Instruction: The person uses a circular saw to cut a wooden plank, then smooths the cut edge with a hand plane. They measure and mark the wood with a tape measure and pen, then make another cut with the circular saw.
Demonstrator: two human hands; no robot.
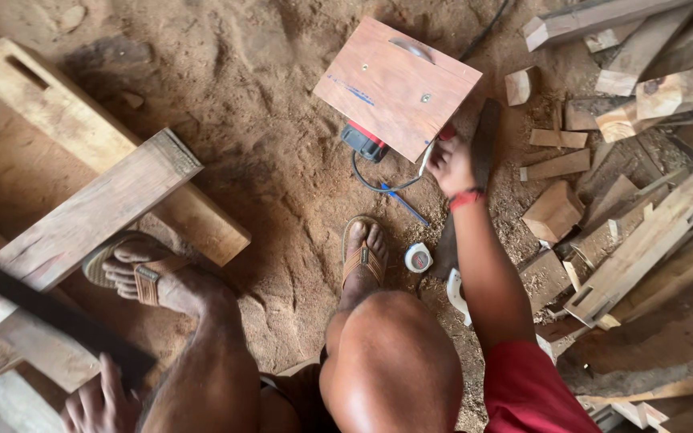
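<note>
My right hand (449,164) reaches down to the near right corner of a small reddish wooden board (399,84) lying on the sawdust floor, with its fingers closed around something red at the board's edge; what it is stays hidden. A red and black power tool (364,142) with a dark cord pokes out from under the board. My left hand (94,405) rests at the bottom left on a dark plank (50,317), fingers spread. My left foot in a sandal (134,273) presses on a pale timber plank (98,212).
A tape measure (418,257) lies by my right foot (362,256), with a blue pencil (404,205) near it. A heap of wood offcuts (627,184) fills the right side. A long mortised beam (66,120) lies at left. Sawdust covers the floor.
</note>
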